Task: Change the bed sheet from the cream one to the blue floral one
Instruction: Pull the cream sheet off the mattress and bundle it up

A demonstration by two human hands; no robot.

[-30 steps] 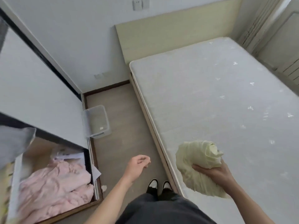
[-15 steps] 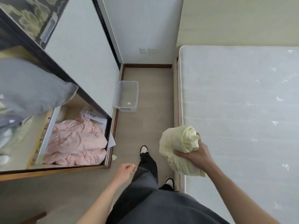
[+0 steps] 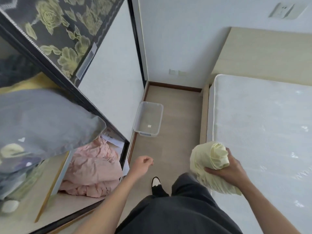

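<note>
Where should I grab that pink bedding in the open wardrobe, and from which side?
Probably the high crumpled fold on top of the pink bedding, reached from the open front of the wardrobe, where the free left hand already is. The gray pillow overhangs its back, so coming from above looks blocked. The right hand holds the cream sheet.

One cream sheet (image 3: 211,164), one mattress (image 3: 263,132), one bin (image 3: 148,119), two hands.

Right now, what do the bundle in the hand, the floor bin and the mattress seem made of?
Bundle: soft cream cloth, matte, creased, gripped by the right hand. Bin: translucent plastic, probably; the floor shows through. Mattress: white quilted fabric with a corded edge.
</note>
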